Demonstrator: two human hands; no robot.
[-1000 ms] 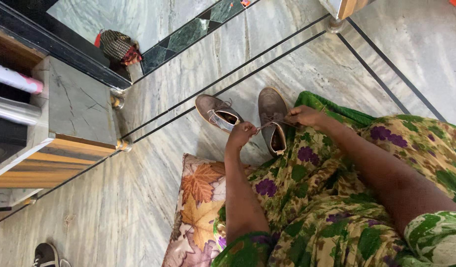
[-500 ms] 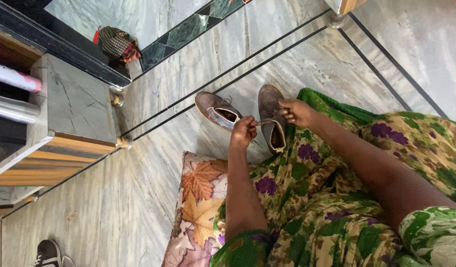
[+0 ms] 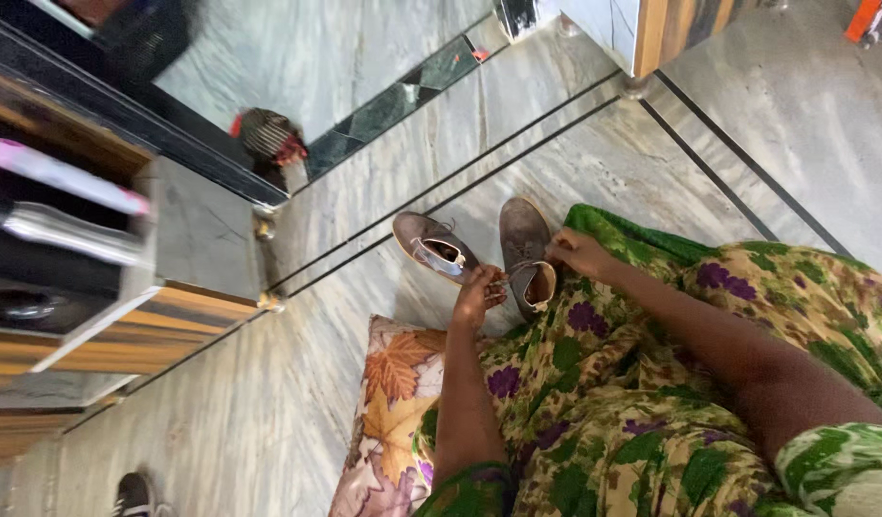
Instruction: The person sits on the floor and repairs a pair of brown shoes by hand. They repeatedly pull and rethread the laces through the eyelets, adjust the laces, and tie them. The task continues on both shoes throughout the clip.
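Note:
Two brown lace-up shoes lie on the marble floor in front of me. My left hand (image 3: 479, 292) has its fingers pinched together at the opening of the nearer brown shoe (image 3: 525, 251), apparently on its thin lace. My right hand (image 3: 577, 253) grips the same shoe at its side by the laces. The other brown shoe (image 3: 433, 246) lies on its side just to the left, untouched. I sit in a green flowered garment (image 3: 632, 421) on a cushion with a leaf pattern (image 3: 393, 383).
A wooden cabinet with a grey stone top (image 3: 187, 239) stands at the left. A round striped object (image 3: 267, 134) lies by the dark wall base. A dark shoe (image 3: 134, 493) sits at the bottom left. A wooden furniture leg (image 3: 644, 43) stands at the top.
The view has tilted, so shoes and hands sit lower in the picture. Both hands stay at the nearer shoe; the lace stretched between them earlier no longer shows.

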